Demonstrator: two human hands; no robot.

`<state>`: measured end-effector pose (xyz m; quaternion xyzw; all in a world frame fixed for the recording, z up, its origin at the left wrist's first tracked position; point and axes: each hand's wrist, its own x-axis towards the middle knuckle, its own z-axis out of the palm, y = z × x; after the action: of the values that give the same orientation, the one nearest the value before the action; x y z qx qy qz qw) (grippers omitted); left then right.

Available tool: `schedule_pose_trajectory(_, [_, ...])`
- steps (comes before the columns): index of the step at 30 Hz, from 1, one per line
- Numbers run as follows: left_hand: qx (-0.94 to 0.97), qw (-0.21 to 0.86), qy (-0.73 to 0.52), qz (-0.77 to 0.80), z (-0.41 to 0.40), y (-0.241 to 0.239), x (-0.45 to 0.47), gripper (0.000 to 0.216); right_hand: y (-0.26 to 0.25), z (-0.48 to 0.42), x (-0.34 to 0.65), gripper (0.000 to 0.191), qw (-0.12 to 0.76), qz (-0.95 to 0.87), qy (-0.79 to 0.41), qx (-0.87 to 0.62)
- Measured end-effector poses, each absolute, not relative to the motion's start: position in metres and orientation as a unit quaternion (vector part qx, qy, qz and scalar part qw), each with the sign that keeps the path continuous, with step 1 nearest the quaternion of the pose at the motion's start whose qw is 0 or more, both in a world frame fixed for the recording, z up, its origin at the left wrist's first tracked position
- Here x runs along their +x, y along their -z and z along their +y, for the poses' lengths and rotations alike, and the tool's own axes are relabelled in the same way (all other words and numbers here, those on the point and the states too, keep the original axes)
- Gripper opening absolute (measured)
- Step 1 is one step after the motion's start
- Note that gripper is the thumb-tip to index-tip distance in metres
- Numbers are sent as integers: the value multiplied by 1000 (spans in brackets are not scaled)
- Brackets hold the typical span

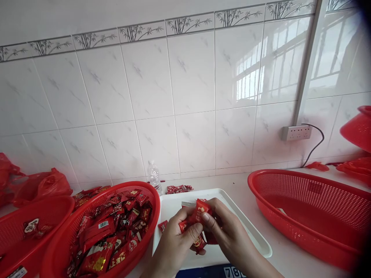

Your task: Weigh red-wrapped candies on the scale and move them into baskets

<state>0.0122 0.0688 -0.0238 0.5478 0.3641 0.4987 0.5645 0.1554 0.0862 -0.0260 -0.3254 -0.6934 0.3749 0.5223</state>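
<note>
Both hands are over a white tray and close round small red snack packets. My left hand grips a red packet with gold print, low in its fingers. My right hand pinches another red wrapped packet between thumb and fingers, and the left thumb rests close against it. Other wrappers show partly between and behind the fingers; how many is hidden. One more small red packet lies at the tray's left side.
At left stands a red basket heaped with red packets, beside another red basket holding a few. A large red basket is at right. A clear bottle and several packets lie behind the tray; a dark keypad is in front.
</note>
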Motion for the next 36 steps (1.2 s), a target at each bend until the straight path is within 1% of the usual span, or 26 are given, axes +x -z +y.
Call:
schedule_pose_trajectory(3, [484,607,-523,352,68,21,10,55,19,86,161,38,543,-613,-461,-341])
schedule_pose_trajectory(5, [436,634,-533,352,67,19,8,60,14,87,166,41,550,-578,-494,-345])
schedule_pose_trajectory(9, [383,655,-548,351,66,15,5,69,7,89,174,42,561,-546,-515,-349])
schedule_pose_trajectory(12, [374,652,-559,351,65,13,6,70,5,88,174,41,544,-550,-530,-348])
schedule_pose_trajectory(15, [376,645,-563,355,65,14,8,69,7,88,169,41,524,-571,-535,-336])
schedule_pose_trajectory(18, [410,644,-547,344,65,17,10,63,11,88,163,42,507,-598,-525,-332])
schedule_pose_trajectory(23, [457,648,-514,327,67,25,12,53,17,90,161,34,473,-672,-458,-340])
schedule_pose_trajectory(25, [452,641,-522,335,68,27,13,52,21,91,161,34,467,-678,-447,-350])
schedule_pose_trajectory(27, [446,634,-532,341,69,26,15,50,24,93,159,38,463,-668,-463,-352])
schedule_pose_trajectory(31, [429,614,-572,335,70,25,20,45,30,91,147,51,501,-604,-520,-339])
schedule_pose_trajectory(34, [426,562,-612,357,73,35,27,46,33,82,133,54,526,-571,-539,-326])
schedule_pose_trajectory(36, [431,514,-631,390,74,44,32,46,36,75,124,57,535,-549,-537,-352])
